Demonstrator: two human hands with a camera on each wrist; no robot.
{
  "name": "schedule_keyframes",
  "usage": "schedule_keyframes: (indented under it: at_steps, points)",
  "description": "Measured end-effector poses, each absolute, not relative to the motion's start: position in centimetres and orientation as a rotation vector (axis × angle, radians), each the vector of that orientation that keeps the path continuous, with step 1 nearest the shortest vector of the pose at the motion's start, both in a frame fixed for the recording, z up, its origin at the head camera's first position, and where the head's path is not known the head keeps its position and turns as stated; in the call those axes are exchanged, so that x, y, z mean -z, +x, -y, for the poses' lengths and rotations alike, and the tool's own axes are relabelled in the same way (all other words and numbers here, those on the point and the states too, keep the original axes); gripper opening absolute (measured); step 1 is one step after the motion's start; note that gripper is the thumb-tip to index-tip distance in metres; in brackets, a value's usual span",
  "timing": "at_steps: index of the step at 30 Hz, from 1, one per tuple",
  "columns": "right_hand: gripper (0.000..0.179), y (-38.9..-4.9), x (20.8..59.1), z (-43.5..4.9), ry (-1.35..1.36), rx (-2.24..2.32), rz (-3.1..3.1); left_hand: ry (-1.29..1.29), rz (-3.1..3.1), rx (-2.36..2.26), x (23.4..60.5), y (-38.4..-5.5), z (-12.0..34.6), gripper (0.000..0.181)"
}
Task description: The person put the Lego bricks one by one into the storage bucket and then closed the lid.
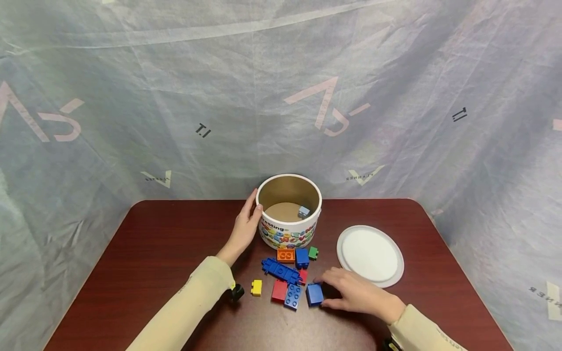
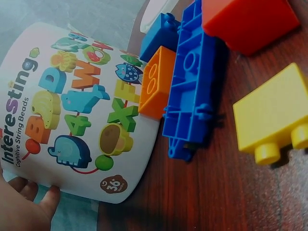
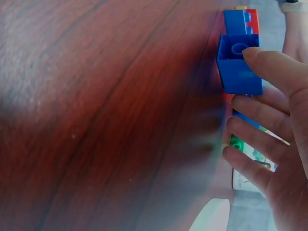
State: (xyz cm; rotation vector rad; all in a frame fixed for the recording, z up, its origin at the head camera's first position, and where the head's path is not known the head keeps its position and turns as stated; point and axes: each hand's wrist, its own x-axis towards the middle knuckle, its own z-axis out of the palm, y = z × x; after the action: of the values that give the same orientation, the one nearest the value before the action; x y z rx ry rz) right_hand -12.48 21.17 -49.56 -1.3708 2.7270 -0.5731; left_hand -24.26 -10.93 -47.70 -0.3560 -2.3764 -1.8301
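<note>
At the back of the table, my left hand [image 1: 246,225] holds the left side of a white round tub [image 1: 287,225] printed with letters and animals. Its thumb lies by the rim and the fingers reach along the wall. One light-blue block [image 1: 303,211] lies inside the tub. On the right, my right hand [image 1: 351,291] pinches a blue block [image 1: 314,295] between thumb and forefinger, while the other fingers spread loosely. The right wrist view shows the thumb at the hollow end of this blue block [image 3: 239,72].
Before the tub lie an orange block [image 1: 286,255], a green block [image 1: 313,252], a blue chassis piece [image 1: 281,271], red blocks [image 1: 279,291], a studded blue block [image 1: 292,297] and another blue one [image 1: 302,258]. A yellow block [image 1: 256,287] sits left. A white round lid [image 1: 371,254] lies right.
</note>
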Motion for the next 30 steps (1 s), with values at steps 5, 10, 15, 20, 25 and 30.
schedule_keyframes:
  at_steps: [5,10,15,20,25,30]
  points:
    - [0.039,-12.6,49.2,-21.3,-1.365,0.569,-2.744,-0.348,2.377,1.831,47.8,-24.3,10.9,0.059]
    - [0.041,-12.8,48.7,-21.6,-1.317,0.561,-2.755,-0.352,2.402,1.824,45.0,-22.6,10.6,0.058]
    - [0.042,-13.1,47.7,-21.9,-1.268,0.563,-2.768,-0.367,2.411,1.831,43.7,-21.8,10.6,0.058]
    - [0.042,-13.5,46.8,-22.0,-1.264,0.567,-2.809,-0.375,2.404,1.825,43.5,-21.7,10.5,0.058]
    - [0.043,-14.0,45.7,-22.0,-1.212,0.583,-2.815,-0.366,2.413,1.829,44.1,-22.2,10.5,0.058]
    - [0.046,-14.4,44.5,-22.1,-1.197,0.588,-2.848,-0.342,2.415,1.822,46.7,-23.8,10.7,0.059]
